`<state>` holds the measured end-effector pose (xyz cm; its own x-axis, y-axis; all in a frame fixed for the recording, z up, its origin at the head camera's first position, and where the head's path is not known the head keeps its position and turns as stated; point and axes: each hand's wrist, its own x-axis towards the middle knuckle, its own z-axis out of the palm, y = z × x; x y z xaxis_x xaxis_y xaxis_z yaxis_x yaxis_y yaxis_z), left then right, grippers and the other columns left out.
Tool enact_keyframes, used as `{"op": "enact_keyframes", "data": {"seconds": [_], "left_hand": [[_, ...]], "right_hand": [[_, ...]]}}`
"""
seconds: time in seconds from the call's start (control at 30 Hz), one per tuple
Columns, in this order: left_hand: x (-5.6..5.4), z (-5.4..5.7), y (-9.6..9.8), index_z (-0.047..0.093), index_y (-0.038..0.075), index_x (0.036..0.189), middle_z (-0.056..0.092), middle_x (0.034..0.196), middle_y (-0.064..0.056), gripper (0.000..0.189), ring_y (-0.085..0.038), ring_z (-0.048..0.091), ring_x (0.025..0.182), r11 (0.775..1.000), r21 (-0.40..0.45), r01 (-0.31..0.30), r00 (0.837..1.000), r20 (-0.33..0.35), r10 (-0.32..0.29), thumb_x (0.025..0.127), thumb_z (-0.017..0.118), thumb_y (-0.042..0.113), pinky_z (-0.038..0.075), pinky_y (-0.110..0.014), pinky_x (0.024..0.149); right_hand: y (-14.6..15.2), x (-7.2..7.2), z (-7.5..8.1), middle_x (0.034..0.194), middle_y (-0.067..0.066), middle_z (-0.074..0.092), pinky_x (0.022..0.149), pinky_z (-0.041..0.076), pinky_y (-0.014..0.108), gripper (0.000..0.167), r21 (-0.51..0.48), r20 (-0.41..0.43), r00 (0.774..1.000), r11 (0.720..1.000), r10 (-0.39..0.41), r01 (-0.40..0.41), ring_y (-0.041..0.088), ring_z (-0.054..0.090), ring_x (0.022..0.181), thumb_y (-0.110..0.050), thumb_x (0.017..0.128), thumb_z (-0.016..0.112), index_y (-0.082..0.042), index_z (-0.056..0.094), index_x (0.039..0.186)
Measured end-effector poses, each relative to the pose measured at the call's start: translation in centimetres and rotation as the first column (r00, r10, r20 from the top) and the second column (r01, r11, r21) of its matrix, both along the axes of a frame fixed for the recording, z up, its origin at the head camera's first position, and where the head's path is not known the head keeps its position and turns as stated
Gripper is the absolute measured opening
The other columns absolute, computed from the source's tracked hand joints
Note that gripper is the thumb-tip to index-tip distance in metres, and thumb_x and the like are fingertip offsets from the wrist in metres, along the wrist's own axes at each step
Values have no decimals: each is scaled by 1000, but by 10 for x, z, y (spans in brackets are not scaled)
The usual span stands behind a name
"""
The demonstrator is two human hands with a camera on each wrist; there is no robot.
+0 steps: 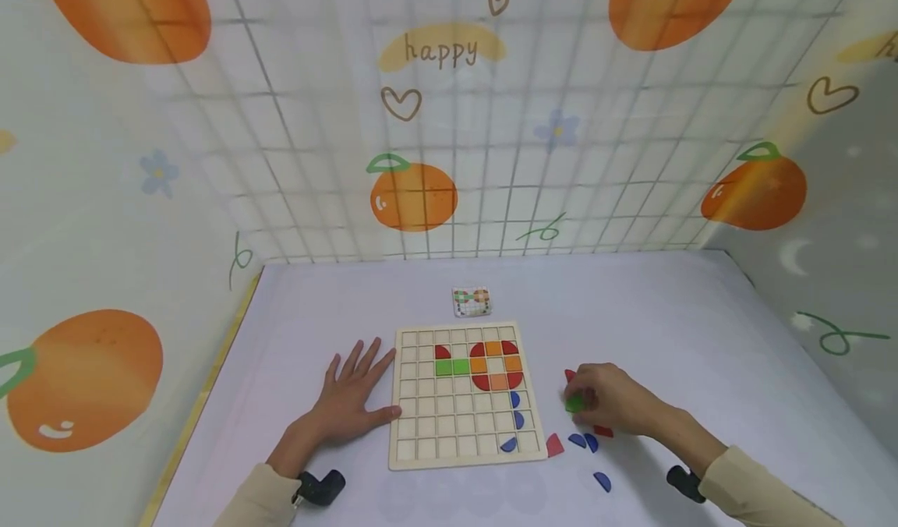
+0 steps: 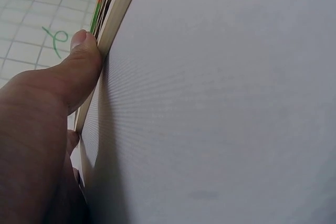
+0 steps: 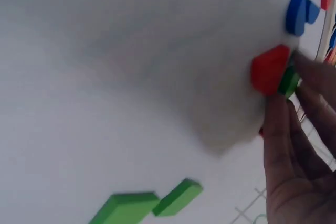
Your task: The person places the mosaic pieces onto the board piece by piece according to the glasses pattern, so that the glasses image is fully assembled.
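Observation:
My left hand (image 1: 351,404) lies on the table with its fingers spread, thumb and fingertips at the left edge of a wooden grid board (image 1: 428,429). In the left wrist view the thumb (image 2: 81,66) presses against the board's side. To the right of the board, my right hand (image 1: 617,401) pinches a green block (image 1: 575,403) between thumb and fingers, low over the table. Beside it in the right wrist view is a red quarter-round block (image 3: 270,70). On the board sit red, orange and green blocks, plus blue half-rounds (image 1: 518,419) along its right side.
A small pattern card (image 1: 471,302) lies behind the board. Loose blue half-rounds (image 1: 602,481) and a red block (image 1: 554,444) lie near the board's front right corner. Two green blocks (image 3: 178,198) rest on the table in the right wrist view. Fruit-printed curtains stand around the table.

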<state>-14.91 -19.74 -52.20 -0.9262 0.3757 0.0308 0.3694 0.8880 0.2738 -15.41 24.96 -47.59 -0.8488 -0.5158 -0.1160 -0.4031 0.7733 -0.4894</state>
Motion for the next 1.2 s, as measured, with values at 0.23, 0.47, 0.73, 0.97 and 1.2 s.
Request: {"op": "enact_keyframes", "data": {"seconds": [0.23,0.47,0.73,0.97,1.2], "left_hand": [[0,0,0,27,21,157,14,163,-12,98,-38,5,148,1000,-18,-2,1000,8,2,82,56,75,3,-65,112],[0,0,-1,27,20,157,14,163,-11,97,-38,5,148,1000,-13,-4,1000,9,4,82,55,76,3,-65,112],[-1,2,-2,26,21,157,14,163,-11,97,-38,5,148,1000,-13,13,1000,9,-13,83,54,76,4,-66,112],[-3,1,-4,26,21,157,13,163,-10,96,-38,5,148,1000,8,26,1000,14,-26,84,53,75,3,-67,111],[-2,-2,-4,27,21,157,15,163,-11,95,-38,7,148,1000,12,28,1000,-9,-28,84,54,75,3,-66,111]], "right_hand": [[-19,-11,4,87,-15,65,66,52,24,30,181,-199,979,984,32,4,5,54,73,-23,68,90,-21,78,96],[-80,-48,20,87,-12,65,63,48,24,26,110,-222,971,991,93,-70,8,53,72,-26,73,86,-20,78,97],[-166,-74,17,94,-10,67,59,49,23,18,31,-292,922,966,253,-255,5,59,74,-25,80,79,-21,76,98],[-213,-87,17,94,-9,70,63,51,23,23,80,-212,935,959,284,-273,3,60,78,-21,81,78,-18,77,104],[-215,-90,7,96,-11,69,64,50,21,15,110,-160,939,951,303,-289,0,58,76,-19,84,79,-20,79,99]]}}
